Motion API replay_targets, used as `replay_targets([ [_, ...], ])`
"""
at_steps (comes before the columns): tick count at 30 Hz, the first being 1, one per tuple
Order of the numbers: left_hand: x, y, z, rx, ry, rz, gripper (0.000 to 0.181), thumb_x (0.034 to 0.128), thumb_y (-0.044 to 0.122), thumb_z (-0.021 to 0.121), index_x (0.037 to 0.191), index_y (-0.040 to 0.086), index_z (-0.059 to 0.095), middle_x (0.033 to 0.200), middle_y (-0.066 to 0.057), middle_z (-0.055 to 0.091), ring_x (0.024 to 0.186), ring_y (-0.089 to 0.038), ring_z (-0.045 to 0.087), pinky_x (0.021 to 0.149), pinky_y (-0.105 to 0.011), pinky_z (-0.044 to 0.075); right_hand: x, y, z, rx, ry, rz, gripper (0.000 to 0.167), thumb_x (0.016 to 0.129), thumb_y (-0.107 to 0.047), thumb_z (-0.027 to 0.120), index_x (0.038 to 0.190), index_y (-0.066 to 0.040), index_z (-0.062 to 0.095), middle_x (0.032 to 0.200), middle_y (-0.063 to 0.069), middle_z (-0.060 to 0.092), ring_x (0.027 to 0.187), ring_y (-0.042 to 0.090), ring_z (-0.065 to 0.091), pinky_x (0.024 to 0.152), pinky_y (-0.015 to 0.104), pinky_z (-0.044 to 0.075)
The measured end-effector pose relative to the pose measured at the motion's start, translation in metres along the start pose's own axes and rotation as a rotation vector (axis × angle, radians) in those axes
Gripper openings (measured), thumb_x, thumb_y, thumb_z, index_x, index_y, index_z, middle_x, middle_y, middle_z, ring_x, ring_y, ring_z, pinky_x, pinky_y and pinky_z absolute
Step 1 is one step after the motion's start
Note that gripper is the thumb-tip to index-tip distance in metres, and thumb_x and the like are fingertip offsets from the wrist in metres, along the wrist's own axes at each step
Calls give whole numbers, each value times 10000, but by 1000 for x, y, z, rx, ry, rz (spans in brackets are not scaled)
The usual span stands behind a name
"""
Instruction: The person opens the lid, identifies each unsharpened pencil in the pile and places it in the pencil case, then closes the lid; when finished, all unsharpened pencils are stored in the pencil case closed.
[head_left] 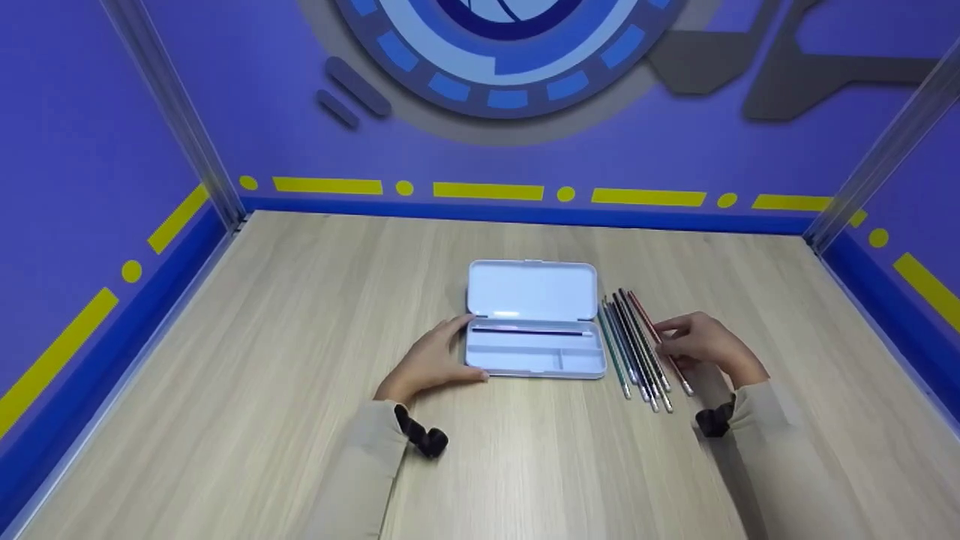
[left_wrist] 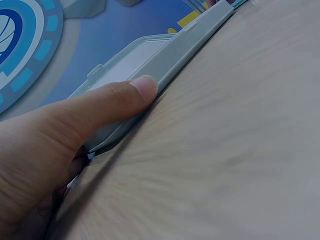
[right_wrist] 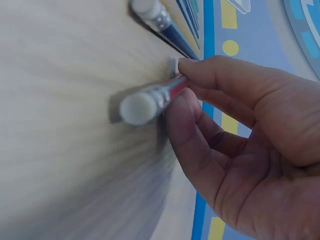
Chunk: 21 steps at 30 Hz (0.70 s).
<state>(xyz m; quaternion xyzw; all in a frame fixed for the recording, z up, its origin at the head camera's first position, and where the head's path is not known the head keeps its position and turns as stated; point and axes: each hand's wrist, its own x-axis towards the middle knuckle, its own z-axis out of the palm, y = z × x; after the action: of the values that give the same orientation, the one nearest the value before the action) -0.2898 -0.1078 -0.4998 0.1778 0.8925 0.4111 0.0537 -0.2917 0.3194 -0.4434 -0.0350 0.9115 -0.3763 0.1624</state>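
Observation:
A white pencil case [head_left: 514, 361] lies open on the table, its lid folded back and a dark pencil [head_left: 529, 331] with a pale end in its rear compartment. My left hand [head_left: 429, 361] holds the case by its left end, thumb on the front edge, fingers toward the rear corner. In the left wrist view the thumb presses the case wall; the other fingers are mostly hidden. My right hand [head_left: 709, 346] pinches a red pencil [head_left: 642, 311] between thumb and fingers at the right of a pencil bunch. Its white eraser [right_wrist: 139, 109] faces the right wrist camera.
Several pencils [head_left: 627, 341], dark and green, lie side by side just right of the case, erasers toward me. The wooden table [head_left: 337, 277] is bounded by a blue-purple back wall [head_left: 262, 97] and side walls. A black strap [head_left: 424, 435] hangs at each wrist.

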Motion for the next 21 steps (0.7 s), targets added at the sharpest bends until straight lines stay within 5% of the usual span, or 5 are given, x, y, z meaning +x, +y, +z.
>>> replay_targets([
  [21,-1,3,-2,-8,-6,-4,1023,599,481,877,1466,228,398,1495,-137,404,1385,-321,367,1140,-487,309,1,-15,-4,33,34,-44,453,875,-62,590,1303,78,538,992,196,667,711,177,641,666,303,582],
])
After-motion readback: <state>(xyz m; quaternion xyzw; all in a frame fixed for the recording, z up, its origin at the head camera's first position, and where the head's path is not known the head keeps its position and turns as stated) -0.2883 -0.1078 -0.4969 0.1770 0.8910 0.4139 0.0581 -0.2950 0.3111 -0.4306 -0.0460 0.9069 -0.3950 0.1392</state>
